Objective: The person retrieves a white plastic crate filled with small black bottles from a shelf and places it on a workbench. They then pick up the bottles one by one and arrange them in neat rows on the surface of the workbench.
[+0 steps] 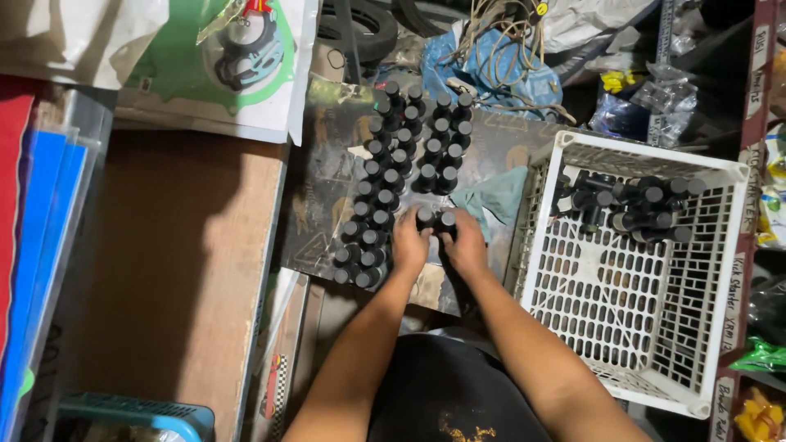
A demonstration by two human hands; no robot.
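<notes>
**Two hands set black bottles on a dark board**

A white plastic crate (655, 327) stands at the right with several black bottles (639, 205) lying inside. On the dark board (319, 164) many bottles stand in rows (393, 172). The left hand (409, 245) and right hand (465, 244) are each closed around one bottle (435, 218) at the near end of the rows.

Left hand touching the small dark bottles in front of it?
Touching. Head view: the left hand fingers close around a dark bottle, no gap visible; the right hand grips the neighbouring one.
</notes>
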